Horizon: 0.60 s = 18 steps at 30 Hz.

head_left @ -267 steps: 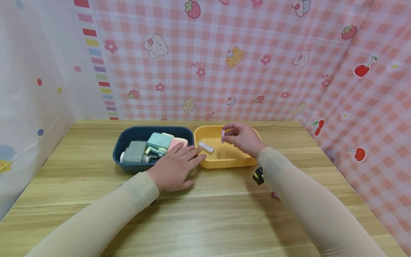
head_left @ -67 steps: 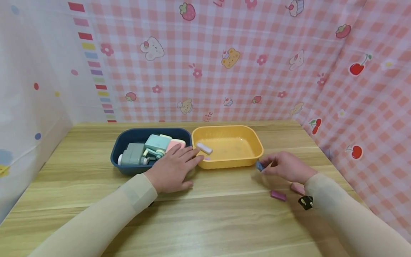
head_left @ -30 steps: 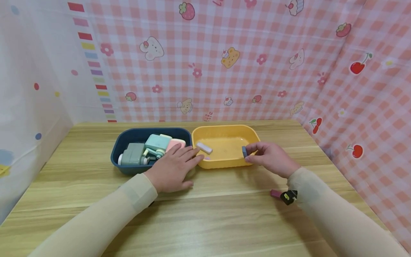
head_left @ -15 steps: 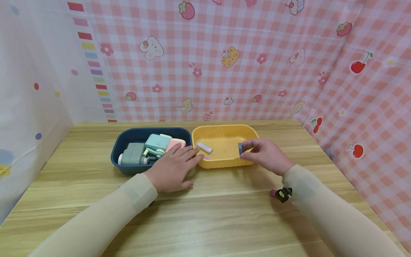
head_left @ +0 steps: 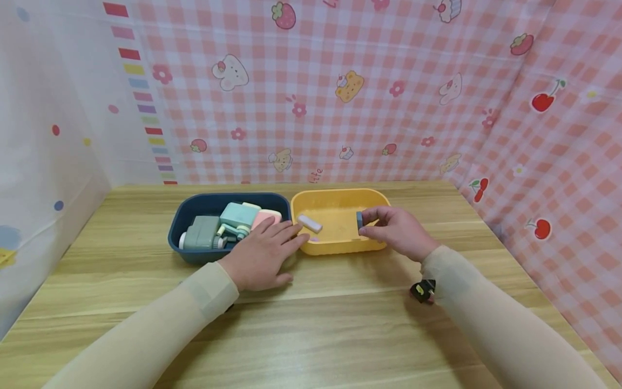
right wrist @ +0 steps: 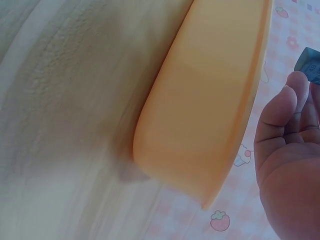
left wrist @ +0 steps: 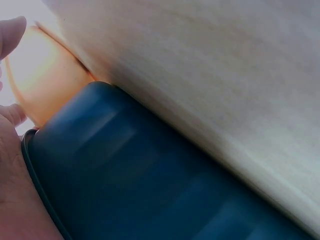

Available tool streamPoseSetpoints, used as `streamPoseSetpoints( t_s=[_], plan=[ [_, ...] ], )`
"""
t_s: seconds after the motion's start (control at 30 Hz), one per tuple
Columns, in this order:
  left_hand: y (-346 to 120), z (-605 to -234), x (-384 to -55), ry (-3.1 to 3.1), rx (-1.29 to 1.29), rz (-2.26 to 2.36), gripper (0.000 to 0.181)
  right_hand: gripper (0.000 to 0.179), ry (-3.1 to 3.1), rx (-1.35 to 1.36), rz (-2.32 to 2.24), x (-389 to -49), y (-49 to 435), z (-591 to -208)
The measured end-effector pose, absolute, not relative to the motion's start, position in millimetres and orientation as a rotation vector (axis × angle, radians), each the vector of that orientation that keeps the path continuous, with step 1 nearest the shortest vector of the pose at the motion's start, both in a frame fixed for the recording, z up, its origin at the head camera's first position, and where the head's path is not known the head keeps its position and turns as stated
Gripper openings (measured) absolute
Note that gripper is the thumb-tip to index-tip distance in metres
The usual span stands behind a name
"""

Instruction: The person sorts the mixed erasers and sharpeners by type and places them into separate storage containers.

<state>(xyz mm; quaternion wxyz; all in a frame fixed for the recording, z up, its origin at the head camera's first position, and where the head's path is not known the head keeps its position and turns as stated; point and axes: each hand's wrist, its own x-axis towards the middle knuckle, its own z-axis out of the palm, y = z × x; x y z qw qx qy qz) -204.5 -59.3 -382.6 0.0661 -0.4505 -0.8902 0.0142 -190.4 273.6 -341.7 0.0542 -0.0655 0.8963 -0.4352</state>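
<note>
My right hand (head_left: 400,232) pinches a small blue eraser (head_left: 359,222) between thumb and fingertips, upright above the yellow basin (head_left: 340,247). The right wrist view shows the eraser's end (right wrist: 311,65) with what looks like "4B" on it. Inside the basin, at its left, lie a whitish-lilac eraser (head_left: 309,223) and a small lilac piece (head_left: 315,239), mostly hidden by the near wall. Fingers spread, my left hand (head_left: 264,254) rests over the near right rim of the navy basin (head_left: 194,255), its fingertips reaching the yellow one.
In the navy basin sit a grey-green box-shaped item (head_left: 201,232) with a white knob, a teal box-shaped item (head_left: 238,214) and a pink one (head_left: 267,216). A patterned cloth (head_left: 301,135) hangs behind the wooden table (head_left: 291,335). My right wrist camera (head_left: 421,290) overhangs the tabletop.
Earlier my right hand held a lilac piece over the yellow basin. It then held the blue eraser outside the basin's right side and has carried it left over the basin. My left hand stays put.
</note>
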Motion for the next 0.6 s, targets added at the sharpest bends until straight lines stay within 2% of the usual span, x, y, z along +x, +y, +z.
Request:
streamPoseSetpoints(
  t_s=[0.6],
  plan=[
    [-59.8,-382.2,-204.8,-2.695,-1.355,0.061,0.086,0.032,2.733,-0.174,-1.305,-203.3,260.8,-341.6]
  ],
)
